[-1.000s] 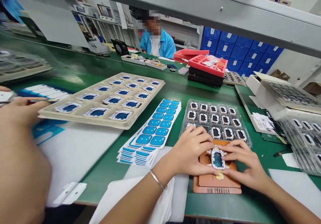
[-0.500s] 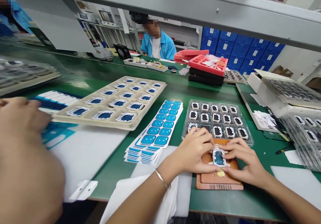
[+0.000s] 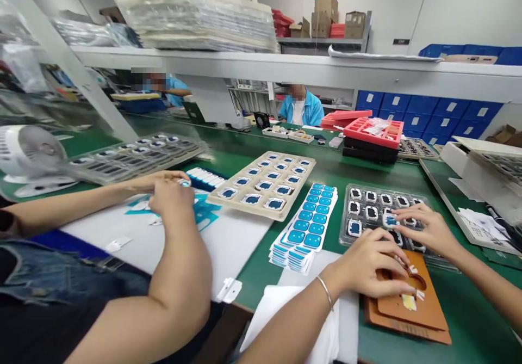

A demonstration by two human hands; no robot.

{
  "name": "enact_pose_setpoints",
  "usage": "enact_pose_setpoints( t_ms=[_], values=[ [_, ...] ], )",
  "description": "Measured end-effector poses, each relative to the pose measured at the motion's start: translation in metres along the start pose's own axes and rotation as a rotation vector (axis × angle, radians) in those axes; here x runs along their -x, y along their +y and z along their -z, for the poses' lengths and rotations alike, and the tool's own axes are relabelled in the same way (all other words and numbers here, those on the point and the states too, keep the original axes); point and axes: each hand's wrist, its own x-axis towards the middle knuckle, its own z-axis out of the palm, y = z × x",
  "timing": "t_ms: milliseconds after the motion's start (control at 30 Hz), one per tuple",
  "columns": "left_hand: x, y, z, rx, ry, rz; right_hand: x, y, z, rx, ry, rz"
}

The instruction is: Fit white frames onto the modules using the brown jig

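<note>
My right hand [image 3: 428, 228] pinches a small white watch-case-like frame [image 3: 390, 221] with blue film inside it. It is over the clear plastic tray [image 3: 345, 237], which holds rows of similar white frames with dark centres. My left hand [image 3: 373, 266] lies over the orange fixture block [image 3: 432, 315], fingers bent and apart, with no part visible in them. A round-edged recess, white tabs and a yellow patch show on the fixture beside my left fingers.
Left of my hands lie stacked sheets of blue stickers [image 3: 304, 228] and a beige tray [image 3: 281, 211] of blue-filmed frames. A co-worker's hands [image 3: 173, 190] work over a white mat [image 3: 248, 228]. A white cloth [image 3: 302, 309] lies near the front edge.
My right hand has lifted the frame out of the orange fixture and carried it to the clear tray. My left hand remains at the fixture, now turned askew. The view has swung left.
</note>
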Motion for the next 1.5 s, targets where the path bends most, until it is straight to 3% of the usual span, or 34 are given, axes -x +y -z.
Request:
enact_pose_setpoints(
  t_ms=[200, 300, 400, 600, 733, 933, 1133, 1233, 1367, 1500],
  values=[
    [0.002, 0.006, -0.007, -0.026, -0.075, -0.063, -0.016, 0.004, -0.03, 0.151, -0.404, -0.002],
    [0.003, 0.009, -0.005, -0.078, -0.1, -0.058, -0.029, -0.009, -0.034, 0.128, -0.431, 0.045],
    [0.004, 0.012, -0.003, -0.068, -0.097, -0.057, -0.06, -0.03, -0.046, -0.039, -0.458, 0.16],
    [0.006, 0.01, -0.006, -0.037, -0.094, -0.09, -0.128, -0.069, -0.115, -0.131, -0.823, 0.265],
    [0.007, 0.008, -0.008, -0.053, -0.082, -0.096, -0.152, -0.077, -0.152, -0.133, -0.974, 0.306],
    [0.005, 0.007, -0.007, -0.066, -0.126, -0.081, -0.165, -0.077, -0.167, -0.17, -1.081, 0.278],
    [0.004, 0.01, -0.003, -0.07, -0.137, -0.052, -0.161, -0.075, -0.17, -0.259, -1.088, 0.208],
    [0.004, 0.011, -0.001, -0.062, -0.135, -0.049, -0.156, -0.075, -0.158, -0.341, -1.039, 0.162],
    [0.005, 0.011, 0.0, -0.012, -0.132, -0.003, -0.134, -0.071, -0.111, -0.465, -0.809, 0.121],
    [0.005, 0.012, 0.001, 0.064, -0.17, -0.005, -0.085, -0.049, -0.043, -0.56, -0.428, 0.059]
  ],
)
